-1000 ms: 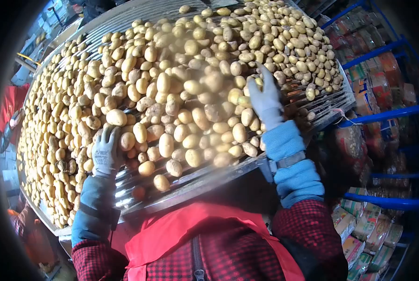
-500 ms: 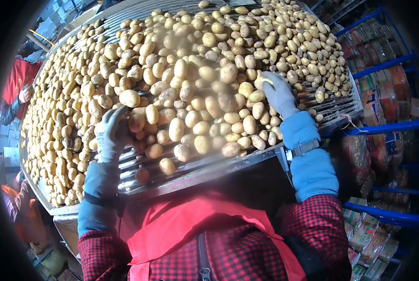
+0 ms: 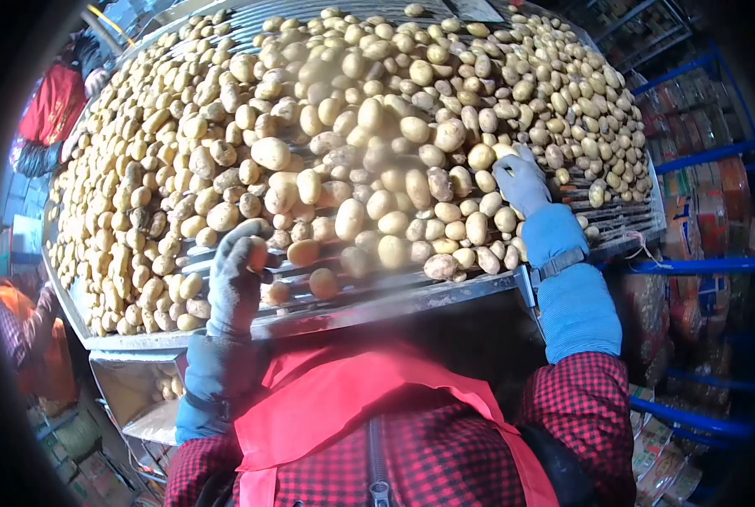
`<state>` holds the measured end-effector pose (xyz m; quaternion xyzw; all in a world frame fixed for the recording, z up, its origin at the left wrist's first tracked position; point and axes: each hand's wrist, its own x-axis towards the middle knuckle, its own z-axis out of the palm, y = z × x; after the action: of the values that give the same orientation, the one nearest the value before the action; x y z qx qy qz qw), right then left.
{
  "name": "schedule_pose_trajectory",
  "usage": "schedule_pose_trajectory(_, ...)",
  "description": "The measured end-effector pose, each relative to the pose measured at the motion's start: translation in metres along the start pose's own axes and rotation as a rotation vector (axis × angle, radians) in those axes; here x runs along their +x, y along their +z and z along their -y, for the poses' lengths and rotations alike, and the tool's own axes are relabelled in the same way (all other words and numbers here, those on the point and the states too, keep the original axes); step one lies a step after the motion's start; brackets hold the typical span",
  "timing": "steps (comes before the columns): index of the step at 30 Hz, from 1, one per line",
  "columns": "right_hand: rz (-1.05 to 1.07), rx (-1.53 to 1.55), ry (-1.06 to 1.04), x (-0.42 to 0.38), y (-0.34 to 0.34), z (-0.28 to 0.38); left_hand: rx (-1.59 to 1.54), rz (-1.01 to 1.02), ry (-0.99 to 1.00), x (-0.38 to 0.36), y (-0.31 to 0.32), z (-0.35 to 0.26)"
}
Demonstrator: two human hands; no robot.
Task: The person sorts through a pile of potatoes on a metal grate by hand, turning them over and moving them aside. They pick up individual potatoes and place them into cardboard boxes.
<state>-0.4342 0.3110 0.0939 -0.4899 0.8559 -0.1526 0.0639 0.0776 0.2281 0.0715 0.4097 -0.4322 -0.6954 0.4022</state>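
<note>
A broad layer of potatoes [image 3: 350, 219] covers a slatted metal sorting table [image 3: 377, 297]. My left hand [image 3: 238, 279], in a grey glove, is near the table's front edge with its fingers curled round a small brownish potato [image 3: 258, 253], partly hidden by the glove. My right hand [image 3: 523, 182], in a lighter grey glove, is at the right part of the heap. Its fingers are bent against a pale potato [image 3: 503, 150], and the glove hides part of the grip.
An open box [image 3: 133, 390] with a few potatoes stands below the table's front left edge. Blue shelving [image 3: 703, 264] with stacked bags runs along the right. Two other people work at the left, one in a red garment [image 3: 52, 106], another wearing orange [image 3: 44, 338].
My left hand has drawn back toward the front edge, and its fingers now curl upward. My right hand stays by the same part of the heap. The view has shifted slightly.
</note>
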Motion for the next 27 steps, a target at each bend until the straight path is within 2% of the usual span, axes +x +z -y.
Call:
schedule_pose_trajectory(1,-0.055,0.014,-0.043,-0.002,0.003,-0.004,-0.139,-0.048,-0.107,-0.005,0.012,-0.004)
schedule_pose_trajectory(4,-0.131,0.09,-0.042,-0.004,0.013,-0.005,-0.18,0.045,-0.09,-0.01,0.019,-0.002)
schedule_pose_trajectory(7,-0.159,0.255,-0.009,-0.003,0.024,-0.018,-0.159,0.101,-0.196,-0.021,0.022,-0.009)
schedule_pose_trajectory(8,-0.171,0.434,0.063,-0.006,0.028,-0.019,0.079,0.123,-0.103,-0.02,0.022,-0.001)
schedule_pose_trajectory(9,-0.179,0.613,0.132,-0.012,0.027,-0.014,-0.052,0.126,-0.174,-0.02,0.019,0.004)
schedule_pose_trajectory(10,-0.217,0.686,0.144,-0.017,0.025,-0.005,0.186,0.175,-0.006,-0.017,0.015,0.019)
schedule_pose_trajectory(11,-0.252,0.759,0.154,-0.023,0.02,0.009,0.252,0.205,0.028,-0.017,0.019,0.016)
schedule_pose_trajectory(13,-0.198,1.012,0.053,-0.047,0.009,0.051,0.124,0.29,-0.122,-0.018,0.038,-0.004)
schedule_pose_trajectory(15,-0.059,0.967,-0.176,-0.071,0.008,0.09,-0.167,0.256,-0.32,-0.015,0.057,-0.01)
schedule_pose_trajectory(16,0.011,0.928,-0.292,-0.083,0.005,0.112,-0.069,0.277,-0.323,-0.01,0.063,-0.019)
schedule_pose_trajectory(17,0.135,1.039,-0.307,-0.094,0.009,0.132,0.002,0.308,-0.24,-0.008,0.072,-0.029)
schedule_pose_trajectory(18,0.262,1.144,-0.308,-0.106,0.012,0.152,0.073,0.333,-0.154,-0.006,0.081,-0.039)
schedule_pose_trajectory(19,0.428,1.304,-0.216,-0.113,0.018,0.168,-0.034,0.341,-0.164,-0.004,0.083,-0.043)
schedule_pose_trajectory(20,0.582,1.451,-0.093,-0.12,0.024,0.184,-0.09,0.432,-0.157,0.001,0.076,-0.027)
schedule_pose_trajectory(21,0.716,1.463,0.007,-0.123,0.024,0.197,0.007,0.472,-0.157,-0.002,0.075,-0.039)
schedule_pose_trajectory(25,0.976,1.403,-0.008,-0.114,0.043,0.2,0.012,0.508,-0.193,-0.013,0.051,-0.037)
schedule_pose_trajectory(27,1.084,1.284,-0.07,-0.112,0.036,0.209,0.127,0.493,-0.228,-0.019,0.042,-0.032)
